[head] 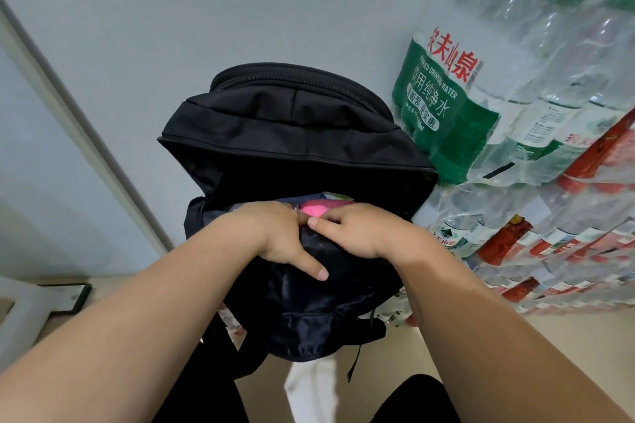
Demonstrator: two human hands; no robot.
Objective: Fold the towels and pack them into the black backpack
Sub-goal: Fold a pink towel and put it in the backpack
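The black backpack point(292, 134) stands open against a pale wall, its front flap hanging forward over the mouth. Inside the opening a pink towel point(314, 209) shows, with a bit of dark blue and green cloth behind it. My left hand point(275, 233) has its fingers curled over the near rim and into the opening, thumb pressed flat on the outside of the bag. My right hand point(354, 232) lies on the rim beside it, fingers curled inward against the pink towel, fingertips partly hidden.
Shrink-wrapped packs of water bottles point(515, 79) are stacked right of the bag, touching it. A dark phone-like object point(70, 297) lies on the floor at left by a grey wall frame. A white cloth point(311, 385) shows below the bag.
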